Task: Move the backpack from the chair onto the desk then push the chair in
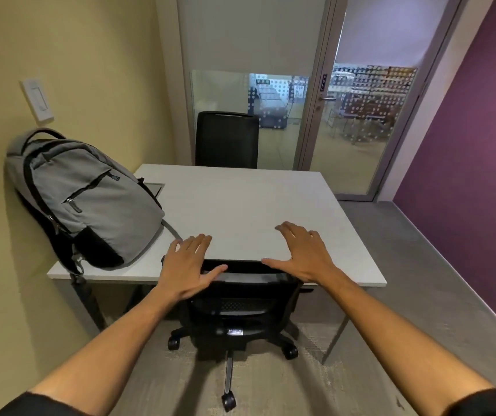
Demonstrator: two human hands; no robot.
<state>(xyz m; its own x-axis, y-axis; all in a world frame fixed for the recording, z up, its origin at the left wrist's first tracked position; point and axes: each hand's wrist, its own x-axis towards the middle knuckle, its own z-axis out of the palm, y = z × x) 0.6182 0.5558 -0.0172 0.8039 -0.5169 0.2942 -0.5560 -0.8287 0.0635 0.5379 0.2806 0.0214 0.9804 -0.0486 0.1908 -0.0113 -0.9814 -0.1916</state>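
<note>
A grey and black backpack (90, 199) stands on the left part of the white desk (240, 202), leaning against the yellow wall. A black wheeled office chair (240, 298) is at the desk's near edge, its seat tucked under the top and its backrest against the edge. My left hand (188, 264) is over the left end of the backrest top, fingers spread, thumb on the rim. My right hand (303, 253) hovers with spread fingers over the backrest's right end and the desk edge. Neither hand holds anything.
A second black chair (226, 139) stands at the desk's far side before a glass partition and glass door (360, 121). A purple wall (474, 145) runs along the right. A light switch (38, 100) is on the yellow wall. Grey carpet lies right of the desk.
</note>
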